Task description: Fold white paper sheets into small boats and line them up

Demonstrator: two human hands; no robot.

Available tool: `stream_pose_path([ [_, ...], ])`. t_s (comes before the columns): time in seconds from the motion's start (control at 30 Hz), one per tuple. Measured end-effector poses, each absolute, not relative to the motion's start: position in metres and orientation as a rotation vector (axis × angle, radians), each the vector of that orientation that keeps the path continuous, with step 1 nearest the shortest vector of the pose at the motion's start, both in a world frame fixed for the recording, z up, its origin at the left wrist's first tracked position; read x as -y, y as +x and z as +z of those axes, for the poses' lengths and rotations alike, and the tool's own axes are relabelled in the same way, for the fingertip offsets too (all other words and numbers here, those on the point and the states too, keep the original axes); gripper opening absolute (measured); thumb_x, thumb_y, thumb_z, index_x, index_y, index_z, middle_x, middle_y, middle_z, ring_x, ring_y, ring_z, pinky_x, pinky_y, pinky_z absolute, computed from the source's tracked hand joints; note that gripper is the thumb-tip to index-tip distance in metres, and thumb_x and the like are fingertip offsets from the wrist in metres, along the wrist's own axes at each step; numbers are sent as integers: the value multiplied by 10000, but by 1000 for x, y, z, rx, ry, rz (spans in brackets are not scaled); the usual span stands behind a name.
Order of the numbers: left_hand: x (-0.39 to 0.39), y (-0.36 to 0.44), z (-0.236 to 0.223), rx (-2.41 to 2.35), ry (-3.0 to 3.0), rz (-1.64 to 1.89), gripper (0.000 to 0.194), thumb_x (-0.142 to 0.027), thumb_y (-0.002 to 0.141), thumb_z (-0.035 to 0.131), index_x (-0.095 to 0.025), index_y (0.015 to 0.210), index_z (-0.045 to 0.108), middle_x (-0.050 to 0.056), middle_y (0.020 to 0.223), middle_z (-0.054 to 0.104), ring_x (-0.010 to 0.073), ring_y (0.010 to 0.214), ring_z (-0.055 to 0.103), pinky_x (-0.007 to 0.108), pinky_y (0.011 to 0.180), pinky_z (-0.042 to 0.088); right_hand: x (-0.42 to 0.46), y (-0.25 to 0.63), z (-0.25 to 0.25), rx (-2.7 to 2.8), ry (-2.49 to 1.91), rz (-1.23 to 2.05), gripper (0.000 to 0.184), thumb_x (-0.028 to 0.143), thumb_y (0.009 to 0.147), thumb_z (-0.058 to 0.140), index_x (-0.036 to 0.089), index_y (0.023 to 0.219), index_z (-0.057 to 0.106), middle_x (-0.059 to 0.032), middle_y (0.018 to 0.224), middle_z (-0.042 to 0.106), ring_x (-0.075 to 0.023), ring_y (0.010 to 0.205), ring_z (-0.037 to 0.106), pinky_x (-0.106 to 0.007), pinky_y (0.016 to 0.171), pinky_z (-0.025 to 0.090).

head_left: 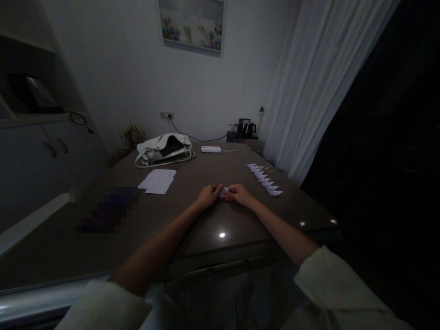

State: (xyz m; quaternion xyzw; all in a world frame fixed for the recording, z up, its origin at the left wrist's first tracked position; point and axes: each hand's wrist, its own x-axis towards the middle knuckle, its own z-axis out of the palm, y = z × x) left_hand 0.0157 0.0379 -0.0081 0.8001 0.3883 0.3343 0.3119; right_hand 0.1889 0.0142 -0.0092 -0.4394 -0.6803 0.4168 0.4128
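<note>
At the middle of the table, the left hand and right hand met with fingers pinched on a small white paper, seemingly mid-fold, which called for light, even pressure; its pointing and long axis were too hidden to tell. Slightly farther off lay flat sheets, left, and pointed folded papers, right.

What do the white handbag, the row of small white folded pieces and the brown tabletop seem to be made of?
White handbag: probably leather or imitation leather, smooth, with soft, slumping sides.
Row of small white folded pieces: likely matte paper, from the thin, sharp points.
Brown tabletop: polished stone or glossy laminate; bright light spots reflect in it.
</note>
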Motion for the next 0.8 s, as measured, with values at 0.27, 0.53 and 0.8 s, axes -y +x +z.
stream_pose_path([
  [0.27, -44, 14, 0, -862, 2145, 844, 450, -490, 800, 477, -107, 614, 621, -11, 524, 496, 108, 529, 410, 208, 505, 281, -14, 188, -9, 1696, -1090, 1174, 337, 455, 746, 620, 137, 642, 583, 21, 493, 581, -73, 426, 493, -169, 416, 339],
  [0.53, -50, 8, 2, -784, 1929, 828, 607, -634, 820, 350, -100, 684, 605, 9, 545, 521, 105, 479, 428, 201, 460, 323, -44, 182, 7, 1743, -1092, 1429, 338, 472, 721, 620, 134, 726, 609, -16, 557, 621, -103, 452, 550, -184, 409, 384],
  [0.8, -46, 3, 10, -712, 1763, 777, 517, -599, 804, 476, -100, 812, 610, 8, 619, 543, 89, 504, 422, 184, 462, 324, -50, 164, -10, 1566, -1021, 1223, 405, 558, 779, 484, 176, 651, 509, 40, 439, 469, -84, 359, 403, -197, 355, 262],
])
